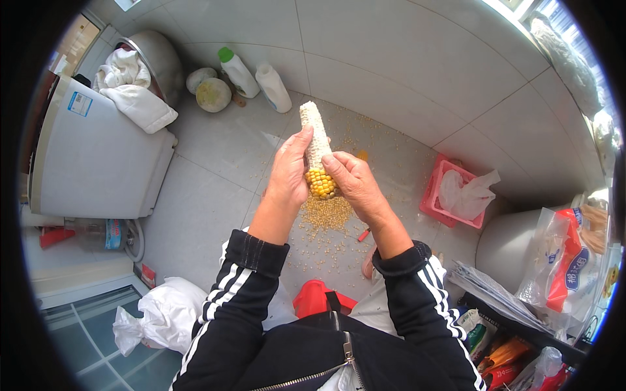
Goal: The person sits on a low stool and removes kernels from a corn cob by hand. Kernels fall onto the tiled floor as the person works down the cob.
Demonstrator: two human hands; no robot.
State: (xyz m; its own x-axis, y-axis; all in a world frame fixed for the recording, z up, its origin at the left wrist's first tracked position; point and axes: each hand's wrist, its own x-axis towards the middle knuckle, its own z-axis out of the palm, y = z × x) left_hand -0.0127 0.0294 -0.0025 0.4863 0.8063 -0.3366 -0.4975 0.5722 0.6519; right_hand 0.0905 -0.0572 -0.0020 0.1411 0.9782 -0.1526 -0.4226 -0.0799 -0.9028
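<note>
A corn cob is held up in front of me, its upper part bare and whitish. Yellow kernels still sit in rows around its lower end. My left hand wraps the cob from the left, thumb lying along the bare part. On the other side my right hand grips it, with the thumb pressed at the border between bare cob and kernels. Below, a pile of loose kernels lies on the grey tiled floor, with more scattered around it.
A red-handled tool lies right of the pile. A pink plastic basket holding a clear bag stands at right. Two white bottles and two melons or gourds are by the wall. A white appliance stands left; a white sack sits lower left.
</note>
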